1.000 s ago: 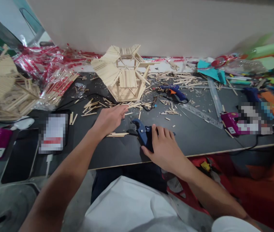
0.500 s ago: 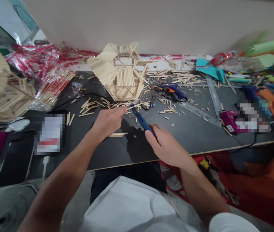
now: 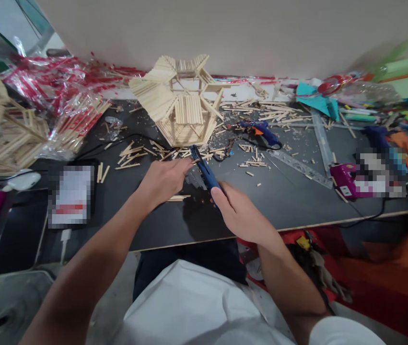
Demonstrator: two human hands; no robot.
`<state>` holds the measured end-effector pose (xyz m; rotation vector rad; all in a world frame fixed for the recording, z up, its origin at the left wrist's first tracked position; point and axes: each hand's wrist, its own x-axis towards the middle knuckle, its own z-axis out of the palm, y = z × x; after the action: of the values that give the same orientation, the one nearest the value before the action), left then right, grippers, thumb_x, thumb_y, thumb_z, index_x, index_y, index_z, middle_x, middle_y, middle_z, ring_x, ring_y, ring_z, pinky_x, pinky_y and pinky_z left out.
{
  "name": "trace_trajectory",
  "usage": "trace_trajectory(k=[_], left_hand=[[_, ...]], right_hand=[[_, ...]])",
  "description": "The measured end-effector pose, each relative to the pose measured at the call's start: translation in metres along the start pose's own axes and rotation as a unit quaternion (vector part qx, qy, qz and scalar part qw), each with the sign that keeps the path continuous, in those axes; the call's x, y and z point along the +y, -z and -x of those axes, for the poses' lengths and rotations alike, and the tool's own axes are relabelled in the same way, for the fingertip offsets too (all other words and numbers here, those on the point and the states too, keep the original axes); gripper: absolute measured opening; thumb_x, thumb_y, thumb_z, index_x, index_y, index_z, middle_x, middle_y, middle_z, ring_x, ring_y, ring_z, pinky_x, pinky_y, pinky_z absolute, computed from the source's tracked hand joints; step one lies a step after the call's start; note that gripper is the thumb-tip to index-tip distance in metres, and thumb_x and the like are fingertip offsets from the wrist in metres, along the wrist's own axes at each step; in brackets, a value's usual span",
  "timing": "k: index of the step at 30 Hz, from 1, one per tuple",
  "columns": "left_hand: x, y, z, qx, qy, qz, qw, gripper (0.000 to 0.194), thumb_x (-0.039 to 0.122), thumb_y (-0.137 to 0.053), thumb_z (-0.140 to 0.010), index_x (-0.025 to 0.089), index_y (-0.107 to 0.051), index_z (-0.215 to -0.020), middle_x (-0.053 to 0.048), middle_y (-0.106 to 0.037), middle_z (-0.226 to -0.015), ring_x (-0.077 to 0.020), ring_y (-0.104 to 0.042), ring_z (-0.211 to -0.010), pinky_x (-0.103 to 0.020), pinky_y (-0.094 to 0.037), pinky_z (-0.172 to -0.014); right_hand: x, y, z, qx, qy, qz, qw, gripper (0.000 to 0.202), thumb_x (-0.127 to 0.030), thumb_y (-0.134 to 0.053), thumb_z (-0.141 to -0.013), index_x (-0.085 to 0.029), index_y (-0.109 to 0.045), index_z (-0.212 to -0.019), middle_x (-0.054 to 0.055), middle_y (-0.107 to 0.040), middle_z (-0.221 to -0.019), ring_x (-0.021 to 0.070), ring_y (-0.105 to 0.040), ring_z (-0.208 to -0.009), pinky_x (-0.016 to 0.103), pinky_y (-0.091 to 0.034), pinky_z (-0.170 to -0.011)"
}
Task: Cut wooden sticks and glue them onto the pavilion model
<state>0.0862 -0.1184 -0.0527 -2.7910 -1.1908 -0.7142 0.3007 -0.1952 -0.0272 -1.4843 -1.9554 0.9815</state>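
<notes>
My right hand (image 3: 238,206) is wrapped round a long dark blue hand tool (image 3: 207,175) that looks like a cutter, its head pointing away from me. Close to that head, my left hand (image 3: 166,179) is closed in a pinch on a thin wooden stick (image 3: 193,163), of which only a short end shows. The stick's end meets the tool's head; whether the jaws grip it I cannot tell. A few loose sticks (image 3: 179,198) lie on the table below my left hand. Beyond both hands stands a many-sided structure of wooden sticks (image 3: 188,110).
Cut stick pieces (image 3: 130,155) litter the dark table (image 3: 189,235). A blue glue gun (image 3: 261,132) and clear rulers (image 3: 299,167) lie to the right. At left are phones (image 3: 18,232), wrapped stick bundles (image 3: 79,122) and another stick structure (image 3: 9,129).
The tool's head has shifted slightly left and away from me, up against the stick end at my left fingertips. My right hand moved a little left with it. The view shifted slightly.
</notes>
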Motion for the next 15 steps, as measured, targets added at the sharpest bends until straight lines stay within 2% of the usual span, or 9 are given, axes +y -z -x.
trace_trajectory(k=[15], left_hand=[[0.0022, -0.003, 0.0003, 0.008, 0.013, -0.024, 1.0, 0.029, 0.019, -0.039, -0.103, 0.012, -0.067, -0.1, -0.008, -0.073, -0.077, -0.018, -0.068, -0.067, -0.027, -0.037, -0.054]], right_hand=[[-0.0024, -0.0037, -0.0048, -0.008, 0.009, 0.002, 1.0, 0.034, -0.042, -0.029, -0.107, -0.023, -0.048, -0.086, 0.008, -0.061, -0.094, 0.0219, -0.057, -0.09, 0.036, -0.044, -0.083]])
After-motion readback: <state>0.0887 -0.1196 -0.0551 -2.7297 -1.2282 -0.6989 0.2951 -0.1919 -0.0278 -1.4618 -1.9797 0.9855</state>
